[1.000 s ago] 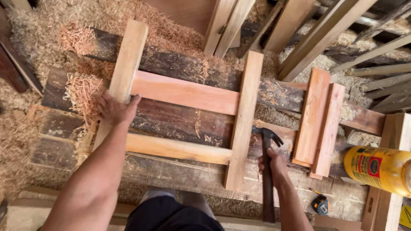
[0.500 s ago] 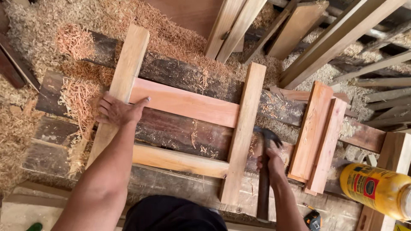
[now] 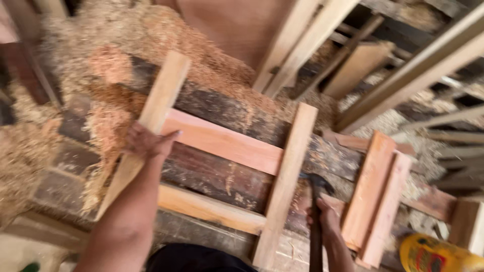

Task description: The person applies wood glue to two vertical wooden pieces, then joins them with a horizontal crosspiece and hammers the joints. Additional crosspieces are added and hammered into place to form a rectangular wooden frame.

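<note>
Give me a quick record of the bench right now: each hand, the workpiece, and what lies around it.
left hand: pressed flat on the left upright of the wooden frame
right hand: gripping a hammer, head up beside the right upright
wooden frame: two pale uprights joined by two crosspieces, lying on a dark workbench
sawdust: heaped at the left and behind the frame
loose boards: two reddish pieces, side by side, right of the hammer
yellow container: bottom right corner
picture: blurred

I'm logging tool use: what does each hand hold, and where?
Right hand grips the hammer by its handle, near the head. Left hand presses the frame's left upright.
</note>
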The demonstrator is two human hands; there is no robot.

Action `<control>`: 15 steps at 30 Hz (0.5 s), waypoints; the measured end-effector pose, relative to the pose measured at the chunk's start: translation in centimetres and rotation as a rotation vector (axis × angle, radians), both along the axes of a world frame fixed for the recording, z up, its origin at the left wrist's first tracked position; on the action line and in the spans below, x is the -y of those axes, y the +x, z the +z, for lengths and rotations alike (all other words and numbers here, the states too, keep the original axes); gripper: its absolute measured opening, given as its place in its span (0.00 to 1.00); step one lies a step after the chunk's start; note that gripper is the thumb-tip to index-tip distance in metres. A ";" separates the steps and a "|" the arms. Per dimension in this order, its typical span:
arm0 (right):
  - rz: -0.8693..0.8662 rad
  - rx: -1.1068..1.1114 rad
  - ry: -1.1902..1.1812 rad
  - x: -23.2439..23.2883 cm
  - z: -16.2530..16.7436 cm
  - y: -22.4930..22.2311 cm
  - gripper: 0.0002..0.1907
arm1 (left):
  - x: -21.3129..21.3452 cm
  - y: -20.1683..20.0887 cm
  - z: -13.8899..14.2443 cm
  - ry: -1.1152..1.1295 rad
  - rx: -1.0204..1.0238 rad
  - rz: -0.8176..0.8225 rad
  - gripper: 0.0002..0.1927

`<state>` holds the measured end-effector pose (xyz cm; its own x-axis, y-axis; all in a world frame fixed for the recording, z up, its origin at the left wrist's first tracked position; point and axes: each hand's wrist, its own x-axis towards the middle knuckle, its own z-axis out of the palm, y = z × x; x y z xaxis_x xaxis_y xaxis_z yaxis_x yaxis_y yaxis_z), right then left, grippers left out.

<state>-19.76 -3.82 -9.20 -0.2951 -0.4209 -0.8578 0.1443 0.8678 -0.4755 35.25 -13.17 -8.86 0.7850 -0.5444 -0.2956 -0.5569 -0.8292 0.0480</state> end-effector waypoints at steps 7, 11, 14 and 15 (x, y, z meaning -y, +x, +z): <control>0.007 -0.099 -0.106 2.1 2.8 3.4 0.13 | 0.1 1.2 0.7 0.047 -0.229 0.090 0.79; 0.053 -0.148 -0.221 3.6 5.0 9.8 0.09 | -0.3 1.8 1.8 -0.045 -0.275 0.091 0.79; 0.337 -0.134 -0.305 5.7 6.9 15.7 0.10 | -1.6 2.3 2.1 -0.103 -0.297 0.090 0.75; 0.465 -0.138 -0.328 6.7 7.6 17.9 0.11 | -2.2 2.5 2.2 -0.125 -0.307 0.091 0.73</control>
